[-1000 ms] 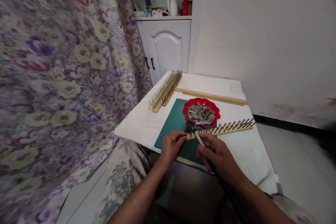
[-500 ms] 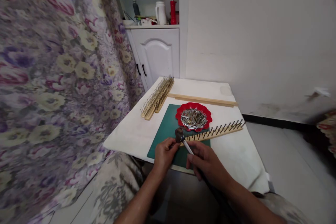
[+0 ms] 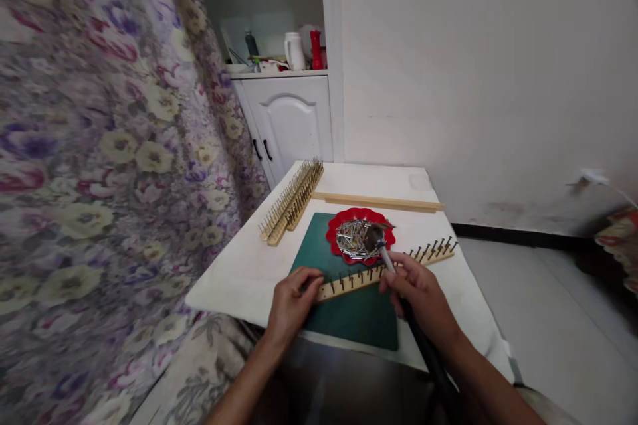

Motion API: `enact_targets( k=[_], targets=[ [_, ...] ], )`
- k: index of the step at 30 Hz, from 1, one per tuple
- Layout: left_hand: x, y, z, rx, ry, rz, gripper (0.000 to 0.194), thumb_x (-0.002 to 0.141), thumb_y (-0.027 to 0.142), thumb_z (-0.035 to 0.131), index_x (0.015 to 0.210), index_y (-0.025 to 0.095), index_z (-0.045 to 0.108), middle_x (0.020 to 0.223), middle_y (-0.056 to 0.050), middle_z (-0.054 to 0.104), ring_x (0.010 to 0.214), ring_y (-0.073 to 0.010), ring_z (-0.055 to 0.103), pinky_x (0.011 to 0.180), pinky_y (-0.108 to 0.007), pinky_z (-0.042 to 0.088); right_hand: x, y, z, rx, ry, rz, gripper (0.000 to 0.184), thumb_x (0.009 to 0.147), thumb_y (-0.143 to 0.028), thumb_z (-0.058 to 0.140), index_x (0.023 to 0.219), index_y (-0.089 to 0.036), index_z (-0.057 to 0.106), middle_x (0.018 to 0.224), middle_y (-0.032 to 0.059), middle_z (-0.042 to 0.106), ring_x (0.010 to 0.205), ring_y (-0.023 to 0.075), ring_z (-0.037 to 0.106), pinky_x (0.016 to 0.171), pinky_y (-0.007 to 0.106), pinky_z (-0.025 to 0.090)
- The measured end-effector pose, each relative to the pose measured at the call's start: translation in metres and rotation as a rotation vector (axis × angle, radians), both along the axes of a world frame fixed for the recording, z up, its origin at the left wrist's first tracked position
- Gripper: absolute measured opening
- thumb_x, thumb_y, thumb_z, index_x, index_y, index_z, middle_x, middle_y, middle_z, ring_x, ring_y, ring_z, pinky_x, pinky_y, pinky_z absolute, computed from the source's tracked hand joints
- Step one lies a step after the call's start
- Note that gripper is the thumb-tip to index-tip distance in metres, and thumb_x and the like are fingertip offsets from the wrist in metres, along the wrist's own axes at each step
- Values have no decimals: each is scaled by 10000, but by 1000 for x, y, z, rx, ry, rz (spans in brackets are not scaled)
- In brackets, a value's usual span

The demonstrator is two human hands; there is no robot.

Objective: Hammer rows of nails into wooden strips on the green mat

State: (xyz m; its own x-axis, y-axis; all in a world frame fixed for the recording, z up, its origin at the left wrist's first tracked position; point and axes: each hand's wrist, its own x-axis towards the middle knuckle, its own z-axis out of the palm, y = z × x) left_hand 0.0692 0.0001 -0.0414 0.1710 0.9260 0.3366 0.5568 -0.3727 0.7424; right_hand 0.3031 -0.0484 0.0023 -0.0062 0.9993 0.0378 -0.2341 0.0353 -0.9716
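Note:
My right hand (image 3: 419, 287) is wrapped round the handle of a hammer (image 3: 376, 239). The hammer's head is over the front right of a red scalloped bowl (image 3: 335, 218) full of loose nails (image 3: 353, 241). Below the bowl, a narrow wooden strip (image 3: 343, 287) lies slanted across a green mat (image 3: 349, 324). Nails stand in it along its length, several leaning. At the strip's left end my left hand (image 3: 294, 299) is closed, thumb and forefinger pinched on that end. Whether a nail is also between those fingertips is hidden.
Finished-looking nail-studded strips (image 3: 294, 202) lie at the table's left edge. Bare wooden strips (image 3: 383, 202) lie across the back. A floral curtain (image 3: 124, 146) hangs at the left, a white cabinet (image 3: 294, 119) stands behind, and a wall (image 3: 438, 80) rises beyond the table.
The hammer has moved up and right, away from my left hand to over the bowl. My hands are now farther apart, baring the strip's left part. The whole view has shifted slightly.

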Motion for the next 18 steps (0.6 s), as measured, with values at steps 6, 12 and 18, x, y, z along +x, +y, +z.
enact_targets(
  k=[6,12,18],
  targets=[
    [48,72,50,56,258,-221,148,804,235,524,839,187,659,785,-11,676,713,-152,594,650,-228,410,20,13,1,21,43,-121,304,784,-310,624,1024,-142,545,620,-16,637,331,50,431,333,165,303],
    [115,143,39,-62,539,-145,104,725,183,573,712,170,676,706,-61,674,716,-204,602,653,-266,395,19,15,1,2,76,-118,307,767,-301,635,1013,-142,543,598,-30,623,324,51,428,326,166,300],
    [128,161,13,-157,563,-58,83,645,176,628,564,159,633,632,-98,651,719,-246,618,653,-297,402,23,17,5,3,93,-127,292,764,-311,634,988,-145,547,598,-28,627,325,47,421,329,164,297]
  ],
)
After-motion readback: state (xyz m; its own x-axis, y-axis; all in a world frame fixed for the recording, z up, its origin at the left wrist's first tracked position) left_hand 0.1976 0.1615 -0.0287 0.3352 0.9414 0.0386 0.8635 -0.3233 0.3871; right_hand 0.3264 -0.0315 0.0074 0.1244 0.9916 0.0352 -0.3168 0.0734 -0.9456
